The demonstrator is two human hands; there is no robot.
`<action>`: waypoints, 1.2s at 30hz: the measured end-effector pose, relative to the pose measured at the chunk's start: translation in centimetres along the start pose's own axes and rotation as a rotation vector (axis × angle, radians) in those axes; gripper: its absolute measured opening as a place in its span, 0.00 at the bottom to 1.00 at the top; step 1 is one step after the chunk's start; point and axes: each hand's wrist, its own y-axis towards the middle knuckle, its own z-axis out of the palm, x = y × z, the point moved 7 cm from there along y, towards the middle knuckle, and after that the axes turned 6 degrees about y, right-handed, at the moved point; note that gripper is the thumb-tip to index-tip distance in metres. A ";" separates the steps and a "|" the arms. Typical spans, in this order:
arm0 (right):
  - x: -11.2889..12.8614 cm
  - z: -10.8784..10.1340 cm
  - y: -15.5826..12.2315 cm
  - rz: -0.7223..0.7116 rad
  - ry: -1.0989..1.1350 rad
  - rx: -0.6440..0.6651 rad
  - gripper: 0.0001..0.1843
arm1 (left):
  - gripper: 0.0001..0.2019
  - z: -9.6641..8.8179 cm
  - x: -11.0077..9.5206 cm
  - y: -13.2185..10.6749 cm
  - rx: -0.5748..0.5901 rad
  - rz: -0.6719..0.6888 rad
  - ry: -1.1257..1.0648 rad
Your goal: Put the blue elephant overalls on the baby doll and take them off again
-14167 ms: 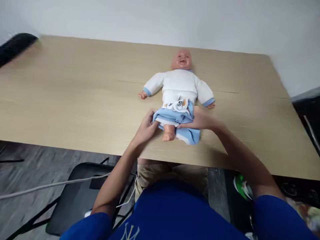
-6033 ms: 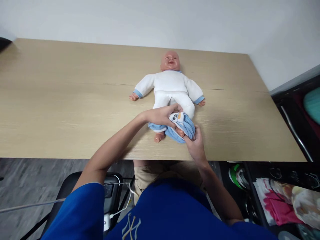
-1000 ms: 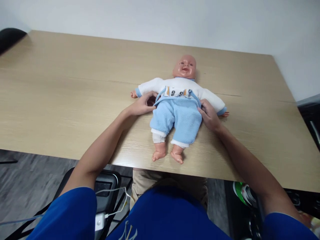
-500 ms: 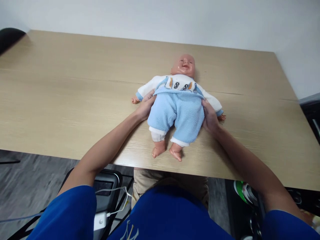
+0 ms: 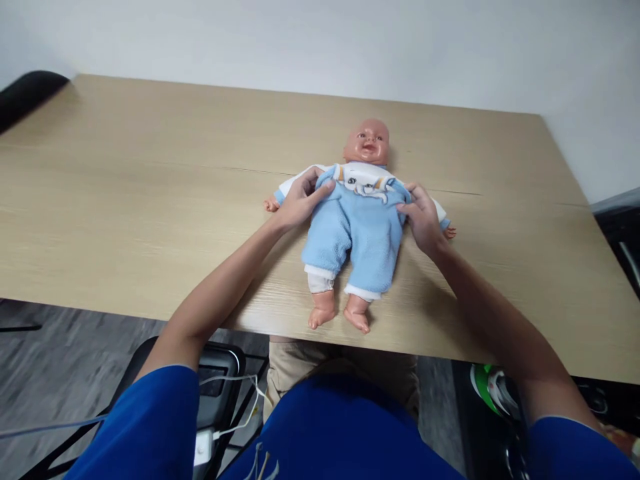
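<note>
A baby doll (image 5: 367, 142) lies face up on the wooden table, its bare feet toward me. It wears a white and light-blue fleece outfit (image 5: 327, 230) with an animal face on the chest. My left hand (image 5: 303, 199) pinches the blue cloth at the side of the doll's chest, thumb on top and fingers underneath. On the opposite side, my right hand (image 5: 421, 219) grips the blue cloth near the doll's other arm. The doll's arms stick out to either side beyond my hands.
The table (image 5: 150, 213) reaches back to a pale wall. Below its front edge on the left are a black case (image 5: 227, 363) and a white adapter (image 5: 204, 445) with cables. A green and white round object (image 5: 484, 390) sits low at the right. A dark chair (image 5: 33, 97) stands far left.
Both hands have moved up from the sides of the doll's trousers to the chest and taken hold of the blue cloth. The cloth is drawn higher, partly covering the animal face.
</note>
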 end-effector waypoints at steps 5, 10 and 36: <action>-2.6 -0.5 1.1 0.128 -0.014 0.010 0.26 | 0.39 -0.3 2.4 0.6 -0.017 -0.062 0.035; -3.1 -2.3 -2.1 0.036 -0.208 -0.040 0.34 | 0.42 -1.1 3.2 -1.4 -0.035 -0.002 0.242; -3.3 -0.8 -2.2 0.219 0.159 -0.059 0.30 | 0.41 -0.2 3.0 -1.2 -0.139 -0.033 0.013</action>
